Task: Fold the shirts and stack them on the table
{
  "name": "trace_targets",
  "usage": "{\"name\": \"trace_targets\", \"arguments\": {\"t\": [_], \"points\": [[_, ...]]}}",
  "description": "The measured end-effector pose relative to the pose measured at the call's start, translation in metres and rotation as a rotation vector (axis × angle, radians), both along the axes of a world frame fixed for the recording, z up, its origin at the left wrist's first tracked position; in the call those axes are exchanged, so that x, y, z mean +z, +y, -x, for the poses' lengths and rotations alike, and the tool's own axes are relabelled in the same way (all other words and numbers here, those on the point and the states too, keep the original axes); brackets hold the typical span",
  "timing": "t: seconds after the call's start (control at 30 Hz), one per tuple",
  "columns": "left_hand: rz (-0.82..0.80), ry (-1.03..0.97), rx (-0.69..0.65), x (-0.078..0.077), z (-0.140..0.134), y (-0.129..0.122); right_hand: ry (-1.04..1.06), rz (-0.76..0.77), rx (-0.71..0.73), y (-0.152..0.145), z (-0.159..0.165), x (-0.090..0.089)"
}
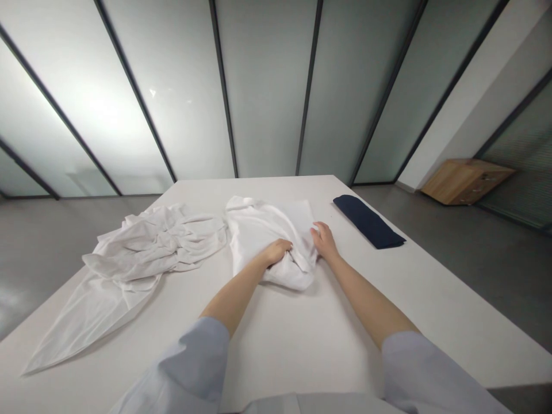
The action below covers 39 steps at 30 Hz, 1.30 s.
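Note:
A bunched, partly folded white cloth [254, 227] lies on the white table [297, 345] in front of me; whether it is a garment I cannot tell. My left hand [277, 252] presses into its middle, with the fingers curled round a fold. At the cloth's right edge is my right hand [324, 240], its fingers apart and slightly bent, the tips touching or very close to the fabric. A flat, smooth white piece [302, 213] shows at the cloth's far right corner, partly covered by the folds.
On the left, a loose heap of white fabric [146, 247] trails a pointed end towards the near left. A dark navy folded cloth [366, 221] lies near the table's right edge. Beyond stand frosted glass panels [265, 86] and a wooden cabinet [466, 181] on the floor.

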<state>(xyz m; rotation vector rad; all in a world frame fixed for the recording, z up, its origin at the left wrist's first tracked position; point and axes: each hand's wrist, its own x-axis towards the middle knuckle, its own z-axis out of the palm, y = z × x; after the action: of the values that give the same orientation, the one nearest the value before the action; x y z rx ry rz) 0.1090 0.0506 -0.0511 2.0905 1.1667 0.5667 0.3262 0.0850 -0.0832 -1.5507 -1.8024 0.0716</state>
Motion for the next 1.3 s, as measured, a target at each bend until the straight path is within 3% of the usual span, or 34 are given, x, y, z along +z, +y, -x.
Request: {"name": "trace_targets", "arguments": {"t": [0.1,0.2,0.4,0.6,0.7,0.83,0.97,1.13,1.3], "points": [[0.010,-0.157,0.209,0.000,0.009,-0.002,-0.118,0.100,-0.054,-0.003,-0.002,0.000],[0.002,-0.225,0.241,0.002,0.021,-0.002,-0.293,0.239,0.003,-0.011,0.002,0.003],[-0.192,-0.074,0.466,0.006,0.034,0.005,-0.370,0.300,-0.087,-0.016,0.004,0.009],[-0.202,-0.002,0.401,0.013,0.034,-0.003,-0.322,0.292,-0.178,-0.012,-0.006,0.010],[-0.178,-0.008,0.362,0.013,0.033,-0.004,-0.278,0.165,-0.022,-0.016,-0.003,0.015],[-0.097,-0.217,0.332,0.008,0.036,0.001,-0.245,-0.016,0.425,-0.033,0.021,0.029],[-0.009,-0.482,0.359,0.002,0.037,0.006,-0.264,-0.002,0.734,-0.057,0.058,0.037],[0.079,-0.635,0.381,-0.005,0.031,0.008,-0.362,0.094,0.705,-0.065,0.083,0.036],[-0.119,-0.417,0.315,-0.004,0.024,0.000,-0.488,0.183,0.518,-0.055,0.076,0.039]]}}
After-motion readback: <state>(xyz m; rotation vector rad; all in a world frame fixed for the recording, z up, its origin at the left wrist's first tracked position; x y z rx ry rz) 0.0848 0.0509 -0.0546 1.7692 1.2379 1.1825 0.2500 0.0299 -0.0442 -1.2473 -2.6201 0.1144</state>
